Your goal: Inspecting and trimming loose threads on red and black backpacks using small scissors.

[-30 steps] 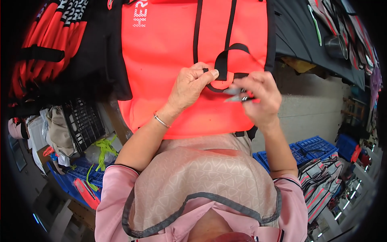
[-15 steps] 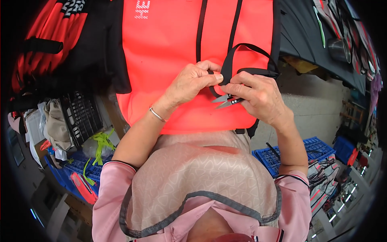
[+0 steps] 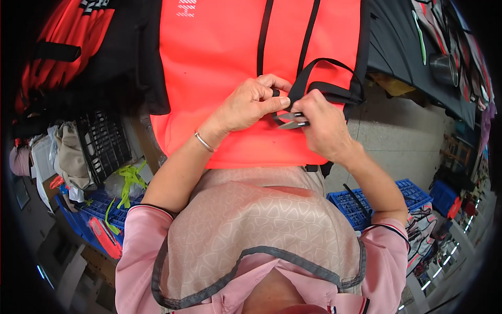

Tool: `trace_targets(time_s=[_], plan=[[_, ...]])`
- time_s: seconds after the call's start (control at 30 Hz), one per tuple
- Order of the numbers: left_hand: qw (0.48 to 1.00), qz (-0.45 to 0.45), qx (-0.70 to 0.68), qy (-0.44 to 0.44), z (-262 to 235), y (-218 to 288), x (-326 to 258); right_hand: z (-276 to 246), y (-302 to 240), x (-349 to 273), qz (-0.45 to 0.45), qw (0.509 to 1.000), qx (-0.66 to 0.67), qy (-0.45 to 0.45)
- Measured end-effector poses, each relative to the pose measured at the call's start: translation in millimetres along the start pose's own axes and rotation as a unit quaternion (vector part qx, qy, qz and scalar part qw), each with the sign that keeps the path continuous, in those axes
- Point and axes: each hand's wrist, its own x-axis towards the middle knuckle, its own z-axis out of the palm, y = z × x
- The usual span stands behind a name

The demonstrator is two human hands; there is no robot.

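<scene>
A bright orange-red fabric piece [image 3: 219, 68] with black trim, like a vest or bag, lies before me and reaches my lap. My left hand [image 3: 251, 102] pinches a black webbing strap [image 3: 299, 86] between thumb and fingers. From there the strap loops up and over to the right edge of the fabric. Close beside it, my right hand [image 3: 325, 123] is closed around small thread snips [image 3: 293, 121], whose silvery blades point left from the fist. The right fingers also touch the strap; whether they grip it I cannot tell.
Blue plastic crates [image 3: 334, 201] stand to the right and lower left, the left one with yellow-green strips [image 3: 128, 183]. More orange pieces [image 3: 73, 36] lie at the far left. A metal cup [image 3: 443, 69] rests on the dark cloth at the right.
My right hand has turned and closed more tightly, drawing the snips inward toward the strap, so less of the blades shows. My left hand keeps its pinch nearly in place.
</scene>
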Motion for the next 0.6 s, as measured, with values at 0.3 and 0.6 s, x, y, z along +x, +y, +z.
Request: trace_targets(time_s=[0.3,0.6], plan=[[0.998,0.023,0.047,0.034,5.0,-2.3,0.6,-22.2,2.2,-37.3,0.140,0.970,0.191,0.047],[0.996,0.028,0.084,0.024,6.1,-1.1,0.0,-10.5,6.1,-8.1,-0.047,0.998,-0.041,0.032]])
